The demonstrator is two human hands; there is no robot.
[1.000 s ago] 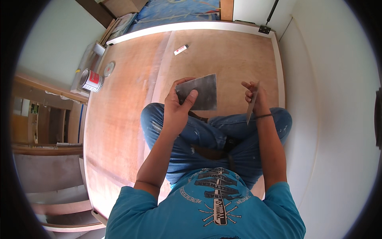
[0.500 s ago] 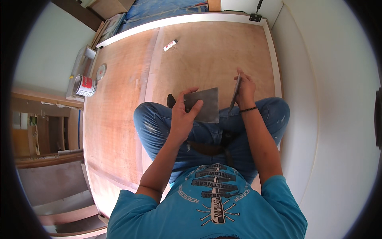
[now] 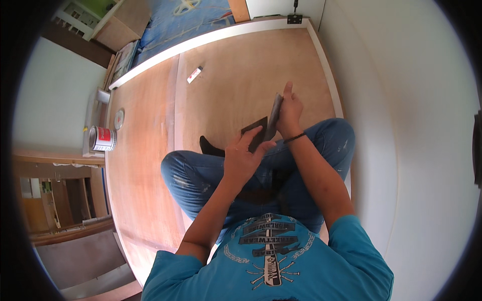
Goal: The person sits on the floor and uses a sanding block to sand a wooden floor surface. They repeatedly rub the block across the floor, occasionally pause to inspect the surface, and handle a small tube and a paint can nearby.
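Cross-legged on the plywood panel, I have my left hand (image 3: pixel 243 158) gripping a dark grey flat square plate (image 3: pixel 262 123). My right hand (image 3: pixel 290 113) grips a second thin grey plate (image 3: pixel 274 113), turned nearly edge-on just right of the first; whether the two touch I cannot tell. Both hands are above my jeans-covered legs. A black shoe or similar dark shape (image 3: pixel 211 146) shows beyond my left knee.
The plywood panel (image 3: pixel 140 180) has a white raised rim. A small white oblong item (image 3: pixel 194 74) lies on it. A paint can (image 3: pixel 103 138) and round lid (image 3: pixel 119 119) sit at left. A white wall (image 3: pixel 416 150) borders the right, blue sheeting (image 3: pixel 181 25) lies beyond.
My hands have come closer together and the two plates now overlap in view. My left hand moved rightward with its plate turning more upright. The camera view has shifted slightly.
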